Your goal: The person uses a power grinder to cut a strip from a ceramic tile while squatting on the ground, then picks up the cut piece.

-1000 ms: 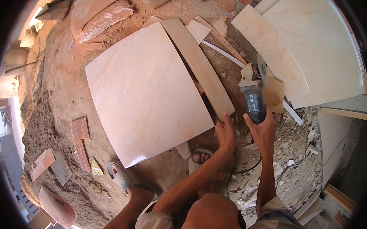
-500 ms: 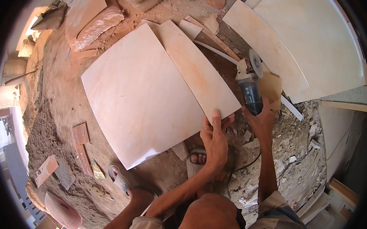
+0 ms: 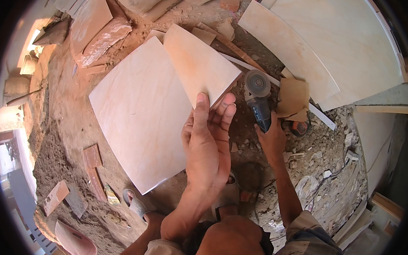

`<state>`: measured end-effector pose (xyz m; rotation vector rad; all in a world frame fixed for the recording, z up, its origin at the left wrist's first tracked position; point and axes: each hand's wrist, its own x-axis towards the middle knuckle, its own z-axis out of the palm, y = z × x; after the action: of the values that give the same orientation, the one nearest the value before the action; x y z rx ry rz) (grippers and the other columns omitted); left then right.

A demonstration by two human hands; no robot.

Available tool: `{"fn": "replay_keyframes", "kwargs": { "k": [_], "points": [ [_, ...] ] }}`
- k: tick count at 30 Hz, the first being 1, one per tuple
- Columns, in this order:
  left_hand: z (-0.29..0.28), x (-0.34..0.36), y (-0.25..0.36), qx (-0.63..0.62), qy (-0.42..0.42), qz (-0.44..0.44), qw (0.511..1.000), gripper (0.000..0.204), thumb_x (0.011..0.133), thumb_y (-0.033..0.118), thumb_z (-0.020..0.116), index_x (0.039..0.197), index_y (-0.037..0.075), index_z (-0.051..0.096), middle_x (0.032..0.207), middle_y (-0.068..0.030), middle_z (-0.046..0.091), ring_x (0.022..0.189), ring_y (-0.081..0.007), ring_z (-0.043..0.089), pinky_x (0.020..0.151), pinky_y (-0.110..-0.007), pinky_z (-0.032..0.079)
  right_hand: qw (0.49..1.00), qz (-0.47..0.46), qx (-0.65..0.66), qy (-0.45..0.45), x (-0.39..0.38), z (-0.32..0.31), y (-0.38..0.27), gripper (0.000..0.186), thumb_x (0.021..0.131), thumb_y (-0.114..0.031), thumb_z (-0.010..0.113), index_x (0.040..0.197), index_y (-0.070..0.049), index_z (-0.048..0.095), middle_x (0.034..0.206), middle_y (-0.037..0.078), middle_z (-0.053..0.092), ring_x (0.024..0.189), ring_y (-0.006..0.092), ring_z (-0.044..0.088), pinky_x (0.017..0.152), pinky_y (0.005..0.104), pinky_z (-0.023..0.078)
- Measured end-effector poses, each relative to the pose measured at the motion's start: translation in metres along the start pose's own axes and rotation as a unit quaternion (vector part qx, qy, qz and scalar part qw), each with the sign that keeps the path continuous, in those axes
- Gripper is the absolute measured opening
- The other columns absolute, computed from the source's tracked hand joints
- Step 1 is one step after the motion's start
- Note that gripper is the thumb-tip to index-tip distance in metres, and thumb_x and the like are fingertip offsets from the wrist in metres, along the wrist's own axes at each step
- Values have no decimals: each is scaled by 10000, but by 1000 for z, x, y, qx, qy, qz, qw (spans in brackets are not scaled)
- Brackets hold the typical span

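Note:
My left hand (image 3: 204,143) grips the near end of a narrow cream tile strip (image 3: 198,59), thumb on its face and fingers under it. That end is raised and tilted toward me; the far end rests by the top of a large cream tile (image 3: 135,112) lying on the ground. My right hand (image 3: 272,140) is wrapped round the dark body of an angle grinder (image 3: 260,113). Its round disc (image 3: 257,83) faces up, just right of the strip and apart from it. Whether the disc spins cannot be told.
Two more large cream tiles (image 3: 346,44) lie at the far right. Beside the grinder are a brown cardboard piece (image 3: 293,96) and an orange-and-black tool (image 3: 299,127). Rubble (image 3: 319,168) and a cord cover the right ground. Filled bags (image 3: 102,41) stand at the far left.
My left hand has lifted the near end of the strip up and to the left, tilting it. The grinder has moved left, and its disc has turned to face upward.

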<state>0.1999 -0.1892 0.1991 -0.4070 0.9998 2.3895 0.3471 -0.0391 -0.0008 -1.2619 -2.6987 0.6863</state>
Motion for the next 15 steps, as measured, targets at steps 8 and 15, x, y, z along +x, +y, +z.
{"fn": "replay_keyframes", "kwargs": {
  "k": [8, 15],
  "points": [
    [11, 15, 15, -10, -30, -2, 999, 295, 1088, 237, 645, 1240, -15, 650, 1171, -162, 756, 1053, -175, 720, 988, -311, 578, 1000, -12, -17, 23, -9, 18, 9, 786, 889, -319, 847, 1502, -36, 446, 1288, 281, 587, 1105, 480, 630, 884, 559, 540],
    [15, 22, 32, -51, -73, -6, 996, 372, 1111, 150, 568, 1390, -92, 528, 1351, -223, 663, 1123, -201, 695, 993, -309, 594, 999, -8, 32, 2, -9, 13, 17, 800, 909, -289, 828, 1538, -41, 399, 1351, 295, 547, 1183, 477, 595, 954, 565, 520]
  ]
}}
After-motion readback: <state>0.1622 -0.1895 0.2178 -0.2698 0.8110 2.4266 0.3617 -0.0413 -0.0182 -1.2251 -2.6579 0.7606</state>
